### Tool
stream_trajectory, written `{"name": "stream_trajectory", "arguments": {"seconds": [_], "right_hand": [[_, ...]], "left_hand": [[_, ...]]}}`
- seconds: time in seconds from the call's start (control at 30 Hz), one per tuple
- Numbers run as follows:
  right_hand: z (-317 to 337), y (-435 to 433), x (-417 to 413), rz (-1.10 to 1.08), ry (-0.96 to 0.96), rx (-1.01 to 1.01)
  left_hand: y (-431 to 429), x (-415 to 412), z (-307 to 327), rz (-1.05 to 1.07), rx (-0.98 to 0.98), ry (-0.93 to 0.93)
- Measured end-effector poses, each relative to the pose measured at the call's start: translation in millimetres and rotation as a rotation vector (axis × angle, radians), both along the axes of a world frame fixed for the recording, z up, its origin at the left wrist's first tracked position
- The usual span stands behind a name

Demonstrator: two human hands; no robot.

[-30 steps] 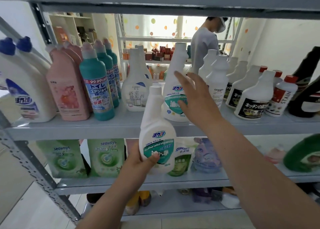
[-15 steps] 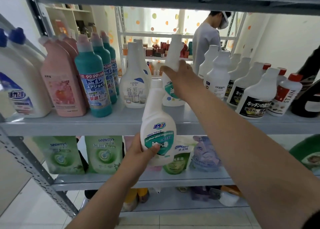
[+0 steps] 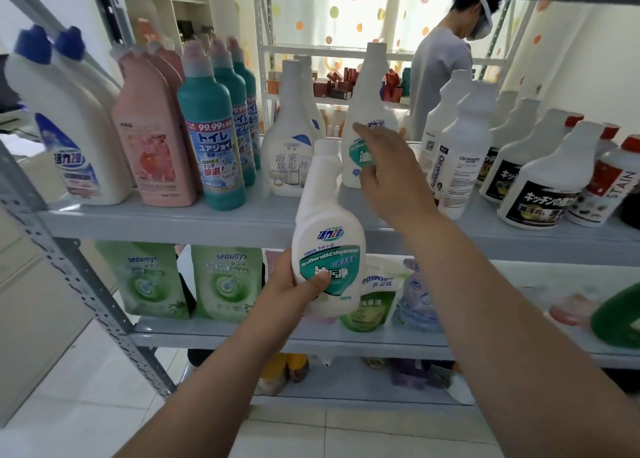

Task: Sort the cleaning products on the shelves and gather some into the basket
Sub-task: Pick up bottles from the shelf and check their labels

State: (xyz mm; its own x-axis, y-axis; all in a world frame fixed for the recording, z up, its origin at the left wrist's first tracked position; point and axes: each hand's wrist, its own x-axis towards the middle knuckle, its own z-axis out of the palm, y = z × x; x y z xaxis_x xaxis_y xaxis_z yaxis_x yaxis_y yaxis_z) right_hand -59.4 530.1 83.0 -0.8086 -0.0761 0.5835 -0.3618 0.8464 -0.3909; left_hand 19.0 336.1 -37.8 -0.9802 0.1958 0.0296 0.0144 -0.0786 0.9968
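A person sorts cleaning products at a metal rack. The left hand (image 3: 294, 293) has its grip clamped on a white teal-label bottle (image 3: 325, 235), thumb across the label and fingers curled behind the lower body, holding it upright at frame centre, in front of the upper shelf (image 3: 173, 222) edge. At 1 o'clock from it, a matching bottle (image 3: 372, 90) stands on that shelf. The right hand (image 3: 391, 177) is spread in front of its label, grip apart and fingers loosely extended. Whether they touch the plastic cannot be told.

Teal toilet-cleaner bottles (image 3: 211, 138) stand at 10 o'clock, black-label bottles (image 3: 540, 187) at 3 o'clock and green refill pouches (image 3: 225, 281) at 8 o'clock on the lower shelf. No basket is in view.

The bottles look like stiff, smooth plastic, probably weighty if full and unlikely to crush. The glossy label may slide under the fingers. The narrowing below the shoulder, or the neck under the cap, looks the surest place to wrap a hand, with neighbours standing close at 3 o'clock.
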Motion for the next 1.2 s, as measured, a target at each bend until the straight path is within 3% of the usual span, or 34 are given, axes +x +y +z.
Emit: {"name": "stream_trajectory", "arguments": {"seconds": [0.03,0.13,0.2,0.33,0.6,0.8,0.87,0.93,1.03,1.1,1.2], "right_hand": [[-12.2,-3.7,20.9,0.096,-0.02,-0.164],[-49.4,-18.7,79.1,0.344,-0.364,-0.615],[-79.6,-23.1,99.4,0.389,-0.543,-0.765],[-121.5,-28.5,132.8,0.353,-0.645,-1.027],[-161.4,-44.6,198.8,0.219,-0.724,-1.18],[-179.8,-52.4,249.8,0.236,-0.778,-1.094],[-184.0,-54.4,260.9,0.262,-0.795,-1.176],[-186.6,-54.7,266.4,0.267,-0.822,-1.349],[-186.8,-50.0,273.3,0.321,-0.881,-1.485],[-185.0,-43.0,278.3,0.415,-0.87,-1.526],[-178.5,-28.2,284.6,0.397,-0.792,-1.476]], "left_hand": [[-2.8,4.8,-2.1,0.005,-0.007,0.004],[-10.8,22.9,-10.4,0.034,-0.048,0.035],[-14.8,36.8,-17.6,0.043,-0.066,0.028],[-18.3,69.0,-36.7,0.025,-0.098,-0.088],[-36.8,131.7,-72.2,-0.086,-0.02,-0.284],[-58.7,166.9,-100.1,-0.121,-0.184,-0.121],[-62.7,177.5,-104.3,-0.13,-0.214,-0.122],[-58.7,185.1,-105.2,-0.164,-0.085,-0.304],[-43.7,198.1,-92.6,-0.277,0.208,-0.73],[-30.6,205.9,-90.9,-0.375,0.17,-0.765],[-7.0,218.1,-93.4,-0.34,0.082,-0.694]]}}
